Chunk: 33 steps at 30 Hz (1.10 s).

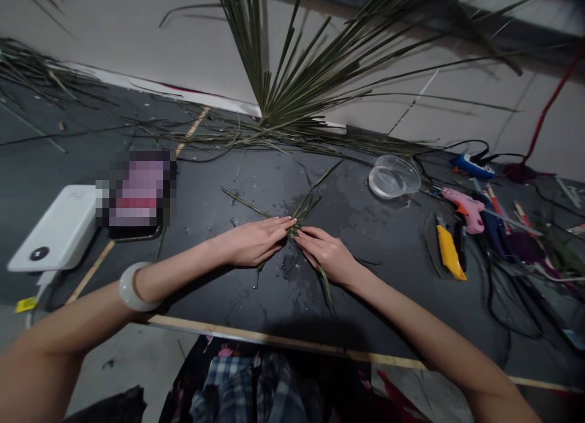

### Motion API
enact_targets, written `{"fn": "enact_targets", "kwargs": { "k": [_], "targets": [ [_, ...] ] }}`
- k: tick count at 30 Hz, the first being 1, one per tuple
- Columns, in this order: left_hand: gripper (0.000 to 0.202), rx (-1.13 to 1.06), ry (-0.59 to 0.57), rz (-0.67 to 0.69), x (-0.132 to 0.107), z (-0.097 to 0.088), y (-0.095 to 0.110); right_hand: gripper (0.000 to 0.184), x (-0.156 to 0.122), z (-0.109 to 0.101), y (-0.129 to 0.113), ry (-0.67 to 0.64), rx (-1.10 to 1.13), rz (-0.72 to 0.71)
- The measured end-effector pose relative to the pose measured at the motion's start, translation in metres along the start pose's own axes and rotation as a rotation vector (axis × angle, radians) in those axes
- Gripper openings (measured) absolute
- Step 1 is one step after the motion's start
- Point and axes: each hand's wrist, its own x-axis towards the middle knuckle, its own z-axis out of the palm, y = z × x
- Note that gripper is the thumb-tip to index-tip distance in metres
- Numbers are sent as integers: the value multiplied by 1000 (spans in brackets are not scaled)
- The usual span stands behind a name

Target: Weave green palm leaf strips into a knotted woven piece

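Note:
Several narrow green palm leaf strips (307, 211) cross one another at the middle of the dark table, their loose ends fanning out in different directions. My left hand (260, 241) comes in from the left, fingers together, its fingertips pressed on the crossing point. From the right, my right hand (326, 252) pinches the same crossing with bent fingers. One strip curves out below my right hand toward the table's front edge. The fingers of both hands partly hide the crossing, so I cannot make out how the strips are interlaced.
A large palm leaf (278, 100) leans on the wall behind. A clear plastic bowl (393, 177), pink glue gun (466, 208) and yellow cutter (450, 252) lie right. A phone (139, 191) and white power bank (57, 228) lie left. Wet spots mark the dark table (205, 185).

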Motion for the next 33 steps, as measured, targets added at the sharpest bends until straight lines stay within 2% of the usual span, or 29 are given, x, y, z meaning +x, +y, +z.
{"fn": "enact_targets", "kwargs": {
  "k": [11,15,18,21,23,26,33],
  "targets": [
    [35,51,12,52,0,1,0,30,2,-6,-4,40,54,18],
    [33,67,23,56,0,2,-1,28,4,-9,-8,29,68,115],
    [33,71,39,71,0,3,-2,24,11,-13,-15,-43,12,298],
    [34,67,60,75,0,5,-2,20,23,-20,-21,-181,-50,480],
    [33,60,71,70,0,5,-3,19,31,-27,-25,-280,-53,549],
    [31,65,77,67,-1,5,-2,18,39,-35,-26,-359,-35,582],
    [30,113,55,36,-1,4,-2,18,39,-40,-24,-363,70,592]
  ]
}}
